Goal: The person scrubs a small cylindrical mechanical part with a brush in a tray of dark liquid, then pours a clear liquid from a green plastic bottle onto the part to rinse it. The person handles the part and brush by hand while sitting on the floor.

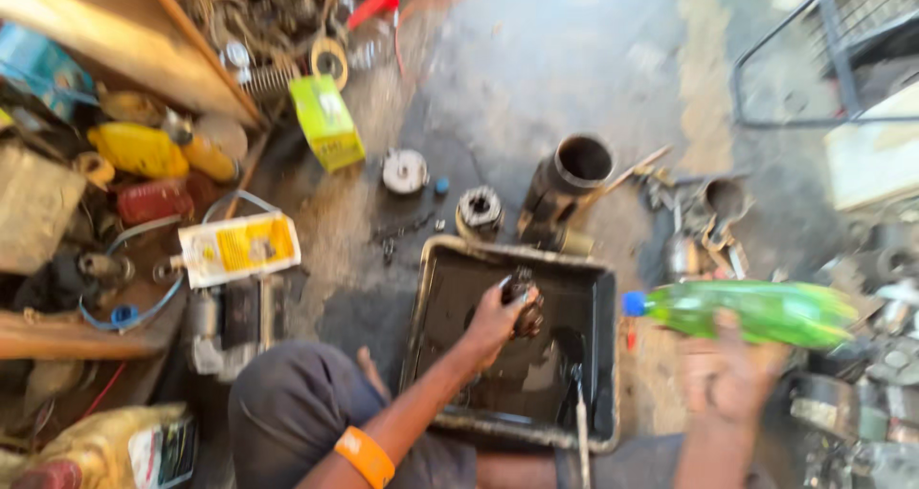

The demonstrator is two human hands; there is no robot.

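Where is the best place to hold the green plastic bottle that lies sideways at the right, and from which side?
Probably around the wide middle of the green bottle, from below, where the right hand meets it. It lies level, with its blue cap pointing left toward the black tray.

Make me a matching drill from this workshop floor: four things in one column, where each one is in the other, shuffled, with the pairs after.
Things:
1. green bottle
2. small dark metal part
3. black tray
4. metal cylinder

Places:
A. on the floor, in front of the person
B. standing on the floor beyond the tray
C. in the right hand, lying sideways
D. in the left hand, over the tray

Pairs: 1-C, 2-D, 3-A, 4-B
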